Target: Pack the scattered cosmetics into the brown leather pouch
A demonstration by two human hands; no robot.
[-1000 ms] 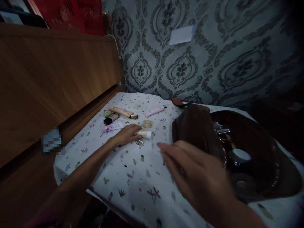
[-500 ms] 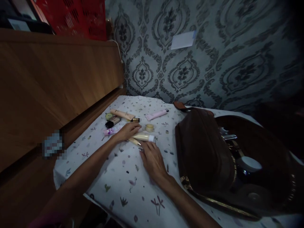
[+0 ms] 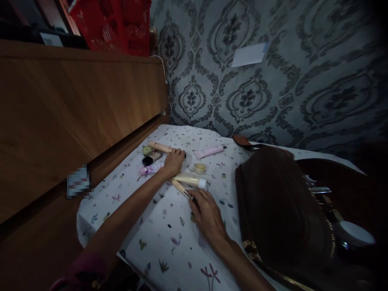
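Observation:
My left hand (image 3: 174, 162) reaches over the cosmetics, its fingers curled down on a small black-and-gold tube (image 3: 184, 155), mostly hidden beneath them. My right hand (image 3: 209, 212) pinches the bristle end of a makeup brush (image 3: 179, 186) with a pale handle and silver ferrule. Between the hands lies a cream tube with a white cap (image 3: 190, 180). Around my left hand are a beige tube (image 3: 159, 146), a foundation bottle with black cap (image 3: 152, 158), a round green pot (image 3: 147, 150) and a white-purple tube (image 3: 149, 169). Beyond sits a small yellow jar (image 3: 200, 168).
A pink tube (image 3: 209, 151) lies toward the wall. On the right stands a brown bag (image 3: 269, 210), unzipped, with items inside. A wooden cabinet (image 3: 75, 105) borders the left side, with a red basket (image 3: 121, 28) on top. Patterned cloth (image 3: 166, 258) covers the table.
My left hand has moved away from me onto the black-and-gold tube, its fingers now curled. My right hand has closed on the brush's bristle end. The view has shifted left.

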